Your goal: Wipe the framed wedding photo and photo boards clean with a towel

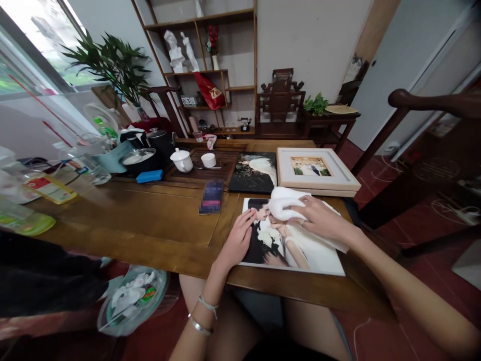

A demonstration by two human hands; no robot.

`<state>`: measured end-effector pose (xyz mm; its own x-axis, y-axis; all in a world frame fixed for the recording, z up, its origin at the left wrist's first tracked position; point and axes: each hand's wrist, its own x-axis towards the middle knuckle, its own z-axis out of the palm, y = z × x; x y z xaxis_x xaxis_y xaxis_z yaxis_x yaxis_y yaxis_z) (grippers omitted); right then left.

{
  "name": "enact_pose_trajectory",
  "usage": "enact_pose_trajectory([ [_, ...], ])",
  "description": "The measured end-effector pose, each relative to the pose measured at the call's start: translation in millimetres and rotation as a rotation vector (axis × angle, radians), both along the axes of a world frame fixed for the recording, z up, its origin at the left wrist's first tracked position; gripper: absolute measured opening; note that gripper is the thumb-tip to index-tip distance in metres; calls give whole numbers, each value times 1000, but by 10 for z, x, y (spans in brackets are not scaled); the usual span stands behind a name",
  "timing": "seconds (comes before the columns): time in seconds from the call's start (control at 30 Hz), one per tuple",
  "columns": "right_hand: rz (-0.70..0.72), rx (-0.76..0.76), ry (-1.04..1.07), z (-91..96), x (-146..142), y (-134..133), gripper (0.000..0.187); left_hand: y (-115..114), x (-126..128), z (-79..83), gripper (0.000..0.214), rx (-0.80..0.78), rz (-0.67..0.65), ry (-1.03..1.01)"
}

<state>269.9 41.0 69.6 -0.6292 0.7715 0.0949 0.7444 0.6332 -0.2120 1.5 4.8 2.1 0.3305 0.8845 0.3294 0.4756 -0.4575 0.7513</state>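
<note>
A large wedding photo print (268,240) lies flat near the front edge of the wooden table (165,220). My left hand (240,235) rests on its left edge with the fingers stretched out over the picture. In my right hand (319,215) is a white cloth (283,203), bunched under the fingers and pressed on the upper part of the photo. Part of the cloth trails to the right under my wrist. Just behind the photo lie a dark photo panel (251,173) and a pale framed picture (283,170).
A phone (211,197) lies left of the photo. Farther back are a white lidded cup (182,160), a small white bowl (208,160), a blue block (149,176) and a black pot (139,159). Bottles (48,186) stand at left, above a lined trash bin (135,296).
</note>
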Motion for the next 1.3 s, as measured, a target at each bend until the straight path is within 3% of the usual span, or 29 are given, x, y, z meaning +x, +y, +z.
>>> enact_pose_trajectory([
  [0.1, 91, 77, -7, -17, -218, 18, 35, -7, 1, 2, 43, -5, 12, 5],
  [0.23, 114, 60, -46, -114, -431, -75, 34, -9, 2, 1, 42, -13, 28, 18],
  [0.43, 266, -29, -44, -163, -495, -932, 35, -1, 5, 12, 41, -20, 11, -23],
  [0.53, 298, -65, -19, -148, -498, -1129, 31, 1, 2, 11, 42, -18, -3, -44],
  [0.67, 236, -51, 33, -153, -408, -698, 42, 0, 3, 12, 41, -19, 2, -15],
  [0.8, 150, 53, 83, -192, -303, -91, 31, -4, 8, 23, 42, -26, 24, 7],
  [0.9, 131, 99, 98, -220, -291, 11, 30, -3, 10, 26, 42, -26, 18, 5],
  [0.97, 151, 89, 81, -228, -317, -140, 29, -2, 10, 24, 42, -23, 22, 1],
  [1.17, 298, 1, 34, -204, -454, -994, 23, -2, -5, 12, 42, -16, -6, -33],
  [1.23, 326, -9, 34, -199, -465, -1110, 21, -4, -9, 12, 43, -18, -18, -43],
  [1.3, 326, -6, 34, -199, -430, -1050, 22, -6, -9, 18, 43, -21, -15, -36],
])
